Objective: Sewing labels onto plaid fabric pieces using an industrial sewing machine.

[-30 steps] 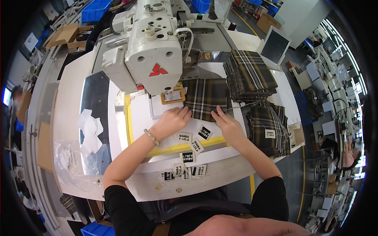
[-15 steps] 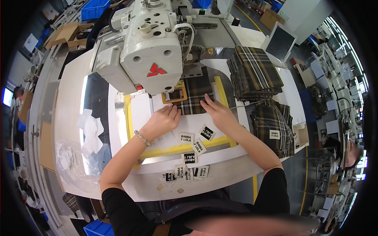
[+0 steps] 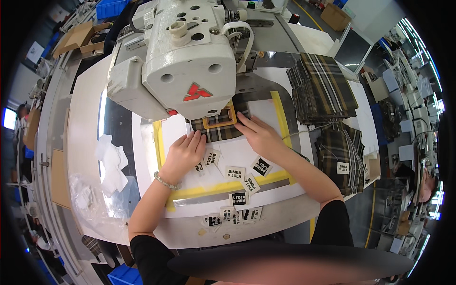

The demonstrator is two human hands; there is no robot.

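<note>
A dark plaid fabric piece [image 3: 223, 135] lies beneath an orange rectangular clamp frame [image 3: 232, 113] of a white sewing machine [image 3: 187, 71]. My left hand [image 3: 184, 153] lies flat, fingertips at the fabric's near left edge, partly covering several small printed labels [image 3: 212, 156]. My right hand [image 3: 260, 136] is open, its fingers stretched towards the frame's right side and touching the fabric's right end. Neither hand appears to grip anything. More black and white labels [image 3: 235, 173] are scattered nearer me. The machine head hides the fabric's far part.
A tall stack of plaid pieces [image 3: 323, 90] stands right of the machine, with more plaid fabric [image 3: 339, 149] nearer. Yellow tape [image 3: 282, 114] borders the white work surface. Crumpled clear plastic [image 3: 88, 199] and white paper scraps [image 3: 111, 161] lie left. Behind the stack is a monitor [image 3: 354, 50].
The plaid piece has shifted left under the orange frame. My left hand has moved down and left, more labels showing beside it. My right hand has come closer to the frame.
</note>
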